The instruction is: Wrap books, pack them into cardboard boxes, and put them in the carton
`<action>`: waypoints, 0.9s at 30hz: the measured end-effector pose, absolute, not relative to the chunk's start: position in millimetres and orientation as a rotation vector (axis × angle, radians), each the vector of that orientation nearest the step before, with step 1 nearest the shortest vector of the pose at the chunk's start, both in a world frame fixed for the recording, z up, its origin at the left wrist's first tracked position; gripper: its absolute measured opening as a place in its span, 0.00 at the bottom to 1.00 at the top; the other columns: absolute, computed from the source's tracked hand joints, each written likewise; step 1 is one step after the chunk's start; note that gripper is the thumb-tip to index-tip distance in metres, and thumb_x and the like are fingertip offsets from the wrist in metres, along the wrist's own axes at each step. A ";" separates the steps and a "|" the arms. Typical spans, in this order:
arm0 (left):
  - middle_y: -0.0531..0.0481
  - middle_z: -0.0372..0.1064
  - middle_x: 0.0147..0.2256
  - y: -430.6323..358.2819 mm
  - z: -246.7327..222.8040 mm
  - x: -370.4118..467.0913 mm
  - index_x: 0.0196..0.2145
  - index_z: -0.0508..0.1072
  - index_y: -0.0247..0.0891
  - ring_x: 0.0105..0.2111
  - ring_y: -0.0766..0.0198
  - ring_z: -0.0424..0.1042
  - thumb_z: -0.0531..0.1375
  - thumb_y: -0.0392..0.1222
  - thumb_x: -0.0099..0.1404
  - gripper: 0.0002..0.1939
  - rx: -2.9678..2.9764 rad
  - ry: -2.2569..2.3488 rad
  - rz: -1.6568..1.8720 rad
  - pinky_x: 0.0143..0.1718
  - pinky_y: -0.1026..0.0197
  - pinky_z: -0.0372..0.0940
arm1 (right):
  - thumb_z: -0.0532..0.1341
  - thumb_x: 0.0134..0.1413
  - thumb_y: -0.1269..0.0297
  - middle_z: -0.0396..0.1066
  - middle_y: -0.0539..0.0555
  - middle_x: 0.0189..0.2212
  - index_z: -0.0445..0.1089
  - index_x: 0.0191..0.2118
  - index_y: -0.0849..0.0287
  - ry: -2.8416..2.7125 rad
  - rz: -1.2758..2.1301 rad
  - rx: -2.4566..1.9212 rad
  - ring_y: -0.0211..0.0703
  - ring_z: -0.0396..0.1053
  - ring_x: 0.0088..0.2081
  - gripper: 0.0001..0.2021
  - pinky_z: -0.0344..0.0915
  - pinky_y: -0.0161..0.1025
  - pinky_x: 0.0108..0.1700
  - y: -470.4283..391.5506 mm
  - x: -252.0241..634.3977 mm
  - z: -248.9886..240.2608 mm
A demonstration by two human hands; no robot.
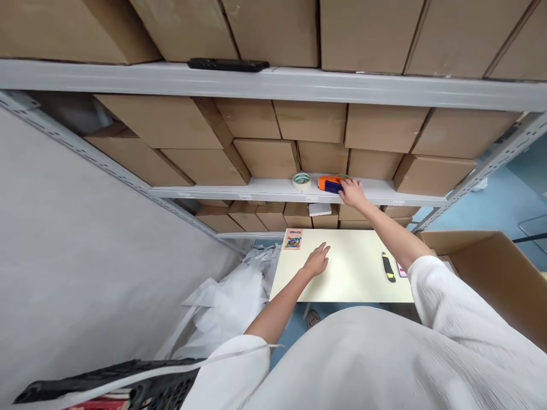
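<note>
White shirt [354, 359], 6 o'clock off tabletop [350, 273] | left fingers [326, 249] splayed, 10 o'clock | right fingers [347, 183] on orange-blue tool [328, 185], 12 o'clock (grip unclear; better wrapped firmly)

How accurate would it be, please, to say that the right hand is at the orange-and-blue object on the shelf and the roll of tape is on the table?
The roll of tape is on the shelf, not the table, as the head view shows; the right hand is at the orange-and-blue object, as you say.

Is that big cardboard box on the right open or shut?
Open: the cardboard box shows its inner walls, so we see inside.
</note>
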State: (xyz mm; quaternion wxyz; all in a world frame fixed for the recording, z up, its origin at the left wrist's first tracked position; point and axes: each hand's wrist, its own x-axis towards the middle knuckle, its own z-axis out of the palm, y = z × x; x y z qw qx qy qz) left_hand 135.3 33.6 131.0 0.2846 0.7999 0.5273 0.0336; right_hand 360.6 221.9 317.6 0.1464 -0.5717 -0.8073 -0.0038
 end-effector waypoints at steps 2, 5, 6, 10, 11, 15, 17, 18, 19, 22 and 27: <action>0.38 0.46 0.79 33.7 131.7 121.5 0.76 0.59 0.41 0.76 0.43 0.56 0.53 0.39 0.75 0.34 2.122 1.420 0.109 0.74 0.40 0.56 | 0.55 0.71 0.63 0.73 0.72 0.61 0.70 0.66 0.64 -2.332 -0.030 -1.722 0.69 0.61 0.62 0.23 0.55 0.62 0.62 228.9 353.2 320.6; 0.38 0.46 0.79 34.9 131.1 103.4 0.76 0.59 0.42 0.76 0.43 0.56 0.54 0.40 0.75 0.34 2.116 1.413 0.115 0.73 0.41 0.57 | 0.55 0.70 0.65 0.75 0.72 0.57 0.73 0.63 0.64 -2.302 -0.065 -1.795 0.69 0.61 0.60 0.21 0.55 0.61 0.60 231.9 348.0 320.1; 0.38 0.46 0.79 35.8 130.8 98.8 0.76 0.59 0.42 0.76 0.43 0.56 0.54 0.40 0.75 0.34 2.120 1.407 0.114 0.73 0.41 0.57 | 0.55 0.70 0.65 0.76 0.72 0.56 0.74 0.62 0.63 -2.290 -0.078 -1.799 0.68 0.61 0.59 0.21 0.55 0.61 0.60 231.4 347.2 319.4; 0.37 0.46 0.79 41.4 130.1 90.7 0.76 0.59 0.40 0.76 0.45 0.55 0.53 0.38 0.74 0.34 2.139 1.373 0.101 0.74 0.41 0.57 | 0.55 0.70 0.63 0.77 0.70 0.54 0.75 0.61 0.61 -2.284 -0.106 -1.730 0.67 0.61 0.57 0.20 0.55 0.60 0.58 221.0 348.1 316.9; 0.37 0.46 0.79 42.8 130.1 91.1 0.76 0.59 0.40 0.77 0.45 0.54 0.53 0.38 0.74 0.34 2.147 1.365 0.092 0.74 0.42 0.57 | 0.55 0.70 0.63 0.77 0.70 0.54 0.74 0.61 0.61 -2.281 -0.107 -1.720 0.67 0.61 0.57 0.20 0.55 0.59 0.58 215.3 349.6 316.7; 0.37 0.45 0.79 46.4 128.1 99.8 0.75 0.60 0.39 0.77 0.46 0.53 0.51 0.38 0.76 0.32 2.172 1.327 0.040 0.74 0.43 0.56 | 0.55 0.71 0.63 0.74 0.70 0.59 0.73 0.60 0.61 -2.218 -0.124 -1.754 0.67 0.61 0.57 0.18 0.57 0.57 0.56 178.8 363.6 316.1; 0.37 0.45 0.79 47.2 125.0 106.9 0.75 0.60 0.38 0.77 0.45 0.53 0.51 0.37 0.76 0.32 2.175 1.306 0.023 0.74 0.42 0.55 | 0.55 0.72 0.62 0.73 0.70 0.59 0.73 0.60 0.62 -2.170 -0.130 -1.765 0.67 0.62 0.57 0.18 0.58 0.55 0.56 154.6 374.7 312.1; 0.37 0.45 0.79 47.4 122.9 111.1 0.75 0.60 0.39 0.77 0.45 0.53 0.52 0.38 0.75 0.32 2.177 1.292 0.014 0.74 0.42 0.55 | 0.55 0.72 0.61 0.73 0.70 0.58 0.72 0.60 0.61 -2.146 -0.127 -1.767 0.66 0.63 0.56 0.18 0.58 0.54 0.55 141.9 380.8 308.0; 0.37 0.45 0.79 47.6 120.5 115.7 0.75 0.60 0.39 0.77 0.45 0.53 0.52 0.38 0.75 0.32 2.180 1.276 0.006 0.74 0.42 0.55 | 0.55 0.72 0.60 0.73 0.70 0.57 0.72 0.60 0.61 -2.123 -0.120 -1.771 0.66 0.63 0.55 0.18 0.59 0.53 0.54 129.2 387.0 302.1; 0.37 0.46 0.79 47.3 112.0 132.0 0.75 0.60 0.39 0.77 0.46 0.53 0.53 0.38 0.75 0.32 2.191 1.218 -0.028 0.75 0.42 0.55 | 0.56 0.71 0.58 0.75 0.68 0.52 0.71 0.59 0.60 -2.059 -0.067 -1.834 0.65 0.65 0.53 0.18 0.61 0.52 0.53 92.7 404.3 272.6; 0.36 0.46 0.79 40.4 96.7 161.8 0.75 0.61 0.37 0.76 0.44 0.55 0.53 0.37 0.75 0.32 2.213 1.145 -0.089 0.75 0.41 0.55 | 0.59 0.71 0.59 0.76 0.67 0.49 0.73 0.53 0.59 -1.952 0.135 -2.118 0.63 0.69 0.53 0.13 0.63 0.49 0.51 37.6 423.1 195.9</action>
